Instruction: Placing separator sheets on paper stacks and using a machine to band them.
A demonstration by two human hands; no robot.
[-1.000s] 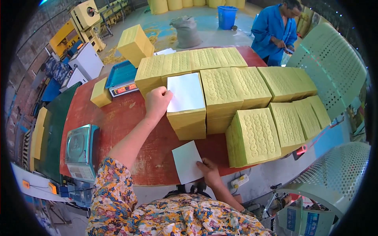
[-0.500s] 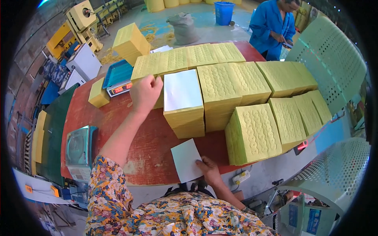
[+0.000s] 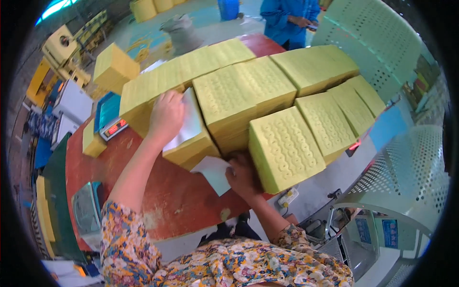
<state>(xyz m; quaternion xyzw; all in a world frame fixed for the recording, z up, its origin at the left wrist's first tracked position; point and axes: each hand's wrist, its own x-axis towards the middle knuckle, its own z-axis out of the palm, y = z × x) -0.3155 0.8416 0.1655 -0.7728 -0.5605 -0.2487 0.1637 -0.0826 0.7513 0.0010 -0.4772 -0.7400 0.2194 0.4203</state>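
Note:
My left hand [image 3: 166,116] rests at the left edge of a yellow paper stack [image 3: 190,154]. Its fingers are bent and pressed together, partly covering a white sheet [image 3: 191,119] on top of the stack; what they grip, if anything, is hidden. My right hand [image 3: 243,176] pinches a second white sheet [image 3: 214,173], slightly bent, low in front of the stack. That hand is in the shaded gap beside a nearer yellow stack [image 3: 287,148], whose top is stamped with rows of coin-like rings. Another stamped stack [image 3: 224,95] stands just right of the white-topped one.
More yellow stacks [image 3: 315,69] fill the right and back of the red table [image 3: 177,201]. A blue-tray scale [image 3: 109,112] and a second scale [image 3: 87,210] stand at left. Perforated metal panels [image 3: 368,38] flank the right. A person in blue [image 3: 287,21] stands beyond.
My view has swung right. My left hand has come over the white-topped stack from beside it. My right hand, still pinching its sheet, has moved up toward the gap between stacks.

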